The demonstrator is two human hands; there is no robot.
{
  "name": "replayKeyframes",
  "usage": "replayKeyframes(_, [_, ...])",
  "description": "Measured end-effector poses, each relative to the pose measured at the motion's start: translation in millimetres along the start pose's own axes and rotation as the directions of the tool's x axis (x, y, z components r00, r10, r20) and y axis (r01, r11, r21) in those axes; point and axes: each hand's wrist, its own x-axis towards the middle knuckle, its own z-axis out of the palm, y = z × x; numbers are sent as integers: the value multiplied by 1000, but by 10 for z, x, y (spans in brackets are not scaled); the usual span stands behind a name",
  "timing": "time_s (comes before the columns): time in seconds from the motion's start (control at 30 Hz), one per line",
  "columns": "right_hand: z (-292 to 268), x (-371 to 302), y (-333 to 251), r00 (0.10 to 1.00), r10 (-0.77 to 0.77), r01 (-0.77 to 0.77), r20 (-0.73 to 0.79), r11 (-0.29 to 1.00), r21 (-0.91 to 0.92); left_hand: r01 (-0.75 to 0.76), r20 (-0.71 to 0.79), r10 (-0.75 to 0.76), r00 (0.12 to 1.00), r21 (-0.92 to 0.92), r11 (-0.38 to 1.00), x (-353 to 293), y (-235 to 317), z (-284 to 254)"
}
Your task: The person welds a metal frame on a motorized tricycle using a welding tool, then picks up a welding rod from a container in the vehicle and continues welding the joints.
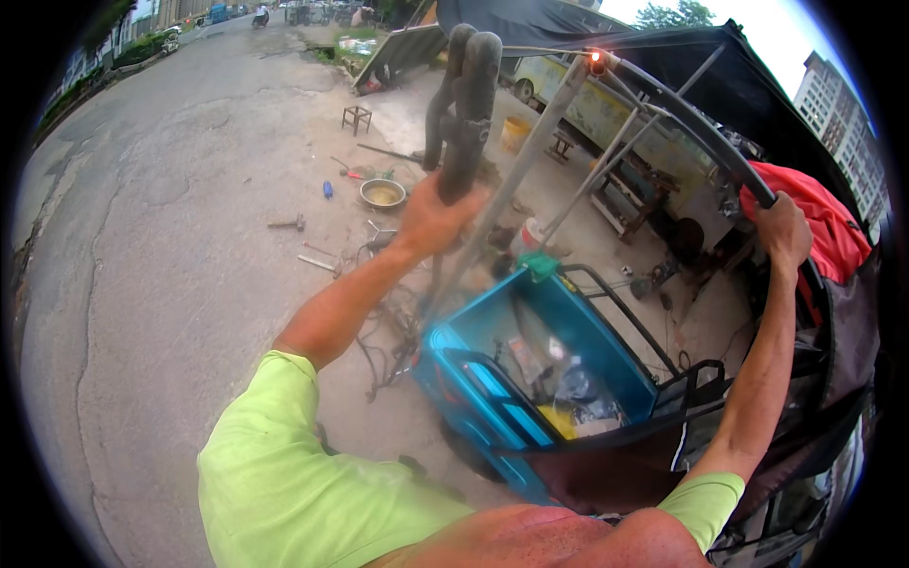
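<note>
My left hand [440, 222] closed round dark two-pronged tool [469, 114], prongs upward, near slanted metal pole [530, 156]. My right hand [784, 230] wrapped round curved canopy bar [748, 180], beside red cloth [814, 213]. Orange glow [596, 63] at pole's top joint. Below, blue cargo box [450, 346] holds pale packet [524, 358] (any print too blurred to read). Metal bowl [383, 194] on ground, left.
</note>
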Motion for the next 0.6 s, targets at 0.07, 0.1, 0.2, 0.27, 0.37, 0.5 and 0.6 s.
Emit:
replayKeyframes(0.07, [-13, 1, -7, 1000, 3, -3, 4, 1000, -2, -5, -5, 5, 1000, 7, 1000, 10, -17, 4])
replayKeyframes(0.1, [-22, -3, -10, 1000, 6, -6, 4, 1000, -1, -32, -10, 32, 999, -3, 999, 16, -23, 12])
replayKeyframes(0.2, [-46, -20, -29, 1000, 1, 0, -8, 1000, 2, -68, -15, 68, 998, -27, 997, 21, -16, 46])
replayKeyframes(0.27, [-58, -30, -39, 1000, -5, 5, -14, 1000, 8, -35, -2, 35, 999, -45, 998, 14, 16, 49])
replayKeyframes(0.37, [-68, -35, -38, 1000, -5, 5, -12, 1000, 19, -6, 12, 6, 1000, -61, 998, -6, 67, 47])
replayKeyframes(0.5, [-64, -32, -4, 1000, -2, 2, -17, 1000, 21, -44, 5, 44, 999, -41, 998, -19, 62, 52])
replayKeyframes(0.6, [-45, -36, 3, 999, -20, 21, -29, 999, 42, -58, -15, 59, 998, 51, 997, 3, 20, 47])
